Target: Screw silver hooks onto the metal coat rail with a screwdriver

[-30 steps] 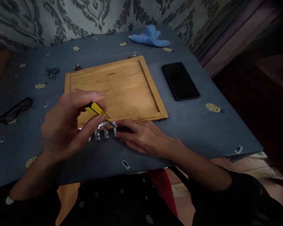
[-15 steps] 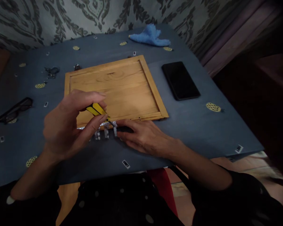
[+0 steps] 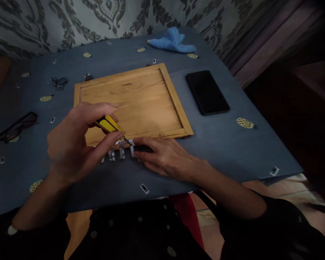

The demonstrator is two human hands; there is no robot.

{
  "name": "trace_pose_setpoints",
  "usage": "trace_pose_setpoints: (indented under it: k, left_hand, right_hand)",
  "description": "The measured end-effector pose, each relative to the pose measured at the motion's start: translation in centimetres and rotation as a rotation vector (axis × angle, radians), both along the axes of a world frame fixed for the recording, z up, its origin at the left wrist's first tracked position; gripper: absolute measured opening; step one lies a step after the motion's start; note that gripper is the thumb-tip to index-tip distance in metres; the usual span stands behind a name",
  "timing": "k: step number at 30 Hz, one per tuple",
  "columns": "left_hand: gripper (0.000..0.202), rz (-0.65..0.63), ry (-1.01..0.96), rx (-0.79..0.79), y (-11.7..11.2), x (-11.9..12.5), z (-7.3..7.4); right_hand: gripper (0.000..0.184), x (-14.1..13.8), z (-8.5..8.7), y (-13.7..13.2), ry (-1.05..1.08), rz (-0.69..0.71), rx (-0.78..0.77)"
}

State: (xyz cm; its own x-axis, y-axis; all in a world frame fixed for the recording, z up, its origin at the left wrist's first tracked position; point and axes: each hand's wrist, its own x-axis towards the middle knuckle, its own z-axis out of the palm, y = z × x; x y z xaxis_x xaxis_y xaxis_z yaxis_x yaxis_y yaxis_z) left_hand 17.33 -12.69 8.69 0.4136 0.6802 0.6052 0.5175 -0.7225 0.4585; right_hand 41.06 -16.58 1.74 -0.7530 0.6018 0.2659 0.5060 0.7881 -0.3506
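My left hand [image 3: 81,141] is closed round the handle of a yellow-and-black screwdriver [image 3: 109,124], thumb and fingers pinching it. The tool slants down to the right, its tip at the end of a silver metal hook rack [image 3: 121,150]. Along the near edge of a framed wooden panel [image 3: 130,97] lies that rack, with several hooks hanging towards me. My right hand [image 3: 165,157] grips the rack's right end, fingertips beside the last hook. The rack's left part is partly hidden behind my left hand. Small dark holes show in the panel's near edge.
A black phone [image 3: 207,92] lies right of the panel, and a blue cloth [image 3: 173,40] behind it. Dark glasses [image 3: 16,126] and a small dark tangled item [image 3: 59,83] lie on the left. A blue patterned cloth [image 3: 233,151] covers the table.
My left hand has shifted slightly left and turned a little with the screwdriver handle. The tip stays on the rack. My right hand and the panel have not visibly moved.
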Motion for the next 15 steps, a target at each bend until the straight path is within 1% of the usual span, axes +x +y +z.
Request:
trace_pose_setpoints:
  k: [4, 9, 12, 15]
  left_hand:
    - [0.041, 0.015, 0.061, 0.049, 0.18, -0.42, -0.21]
    - [0.039, -0.012, 0.066, 0.058, 0.3, -0.6, -0.39]
    - [0.036, -0.021, 0.072, 0.053, 0.12, -0.35, -0.11]
    - [0.036, -0.072, 0.067, 0.039, -0.09, 0.04, 0.41]
  right_hand:
    - [0.027, -0.06, 0.0, 0.03, -0.028, -0.016, 0.017]
    - [0.027, -0.04, 0.04, -0.02, -0.028, -0.014, 0.019]
    - [0.026, 0.0, -0.07, -0.04, -0.008, -0.013, 0.025]
    - [0.025, 0.0, -0.15, -0.02, 0.014, -0.005, 0.026]
